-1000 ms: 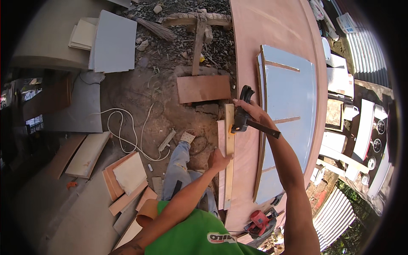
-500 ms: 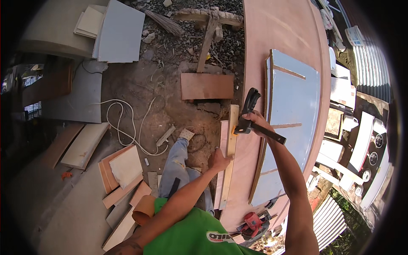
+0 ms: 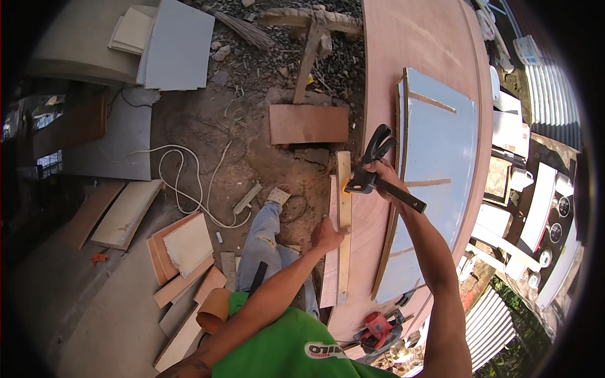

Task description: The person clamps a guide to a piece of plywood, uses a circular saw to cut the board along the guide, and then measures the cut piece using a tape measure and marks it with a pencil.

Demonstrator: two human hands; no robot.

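My right hand (image 3: pixel 386 171) is closed around a black bar clamp (image 3: pixel 360 181) with an orange pad. Its jaw end sits at the upper part of a pale wooden strip (image 3: pixel 343 264); I cannot tell whether it is tightened there. The strip lies lengthwise along the left edge of a large pinkish plywood sheet (image 3: pixel 419 38). Farther down, my left hand (image 3: pixel 329 235) grips the strip, with its fingertips at the strip's face and the rest of the hand on its left side. Beside the strip, a thin pink board edge (image 3: pixel 330 277) shows.
A light-blue panel (image 3: pixel 438 145) with wooden battens lies on the plywood. Near my body sits a red power tool (image 3: pixel 378 327). On the ground at left are a white cord (image 3: pixel 200 183) and board offcuts (image 3: pixel 189 246). A wooden trestle (image 3: pixel 309 57) stands ahead.
The clamp has turned slightly in my right hand, and its handle and trigger now show apart. The wooden strip has swung slightly straighter. My left hand stays on it.
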